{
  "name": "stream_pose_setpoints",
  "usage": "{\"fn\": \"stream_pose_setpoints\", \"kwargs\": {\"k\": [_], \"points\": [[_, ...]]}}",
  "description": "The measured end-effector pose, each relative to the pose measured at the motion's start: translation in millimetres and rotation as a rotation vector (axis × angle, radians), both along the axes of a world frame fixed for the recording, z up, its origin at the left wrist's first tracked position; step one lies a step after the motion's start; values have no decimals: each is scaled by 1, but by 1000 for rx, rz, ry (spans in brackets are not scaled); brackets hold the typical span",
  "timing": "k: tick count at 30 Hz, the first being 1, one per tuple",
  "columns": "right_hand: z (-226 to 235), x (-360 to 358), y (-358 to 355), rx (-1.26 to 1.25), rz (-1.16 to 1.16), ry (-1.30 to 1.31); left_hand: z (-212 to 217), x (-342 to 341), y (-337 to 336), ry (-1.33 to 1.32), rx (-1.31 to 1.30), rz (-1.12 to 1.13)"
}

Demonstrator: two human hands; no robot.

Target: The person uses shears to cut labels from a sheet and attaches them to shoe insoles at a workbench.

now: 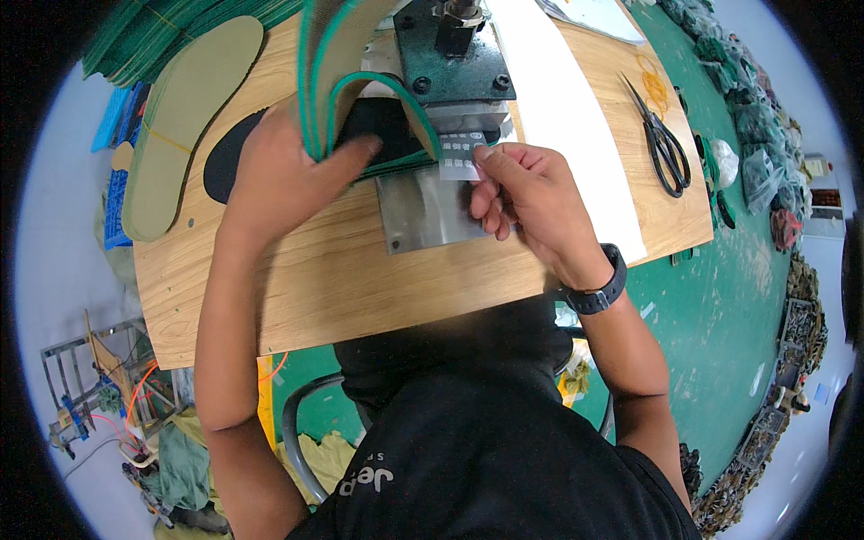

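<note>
Right hand point(517, 193) pinches a small white label point(462, 160) between thumb and fingertips, over the metal plate point(423, 211) on the wooden table point(360, 279); left hand point(283, 171) grips a stack of green-edged insoles point(337, 63), thumb across the bent edge, just beside the label. Behind them sits the dark green press point(450, 54); loose insole point(184, 117) far left, scissors point(661, 139) far right.

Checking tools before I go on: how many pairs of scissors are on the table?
1: the black scissors lie on the wooden table at its right end, beyond the right hand. Others may be hidden.
</note>
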State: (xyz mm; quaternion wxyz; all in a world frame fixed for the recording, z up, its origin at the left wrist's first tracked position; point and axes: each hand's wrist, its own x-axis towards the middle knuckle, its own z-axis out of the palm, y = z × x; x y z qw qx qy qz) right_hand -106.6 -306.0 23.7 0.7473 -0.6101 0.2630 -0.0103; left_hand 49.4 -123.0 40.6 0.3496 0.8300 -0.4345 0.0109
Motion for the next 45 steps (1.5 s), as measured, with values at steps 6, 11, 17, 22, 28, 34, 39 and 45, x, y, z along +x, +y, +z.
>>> {"fn": "stream_pose_setpoints", "kwargs": {"k": [6,11,17,22,28,34,39,45], "points": [[0,-3,3,-32,-23,-38,-3,-4,-3,-192,89,-60],[1,-8,6,-11,-129,-64,-4,-4,-2,-92,58,-17],[2,-25,-13,34,-316,-125,8,2,2,291,-13,89],[4,0,-6,-37,-9,-10,-2,13,13,374,-497,217],[0,0,-7,-84,15,6,-3,13,11,361,-478,210],[3,5,-6,-164,10,16,-9,16,12,319,-442,195],[3,10,-7,-168,29,40,-9,14,11,374,-444,221],[-2,10,-7,-142,16,29,-9,4,8,322,-350,230]]}}
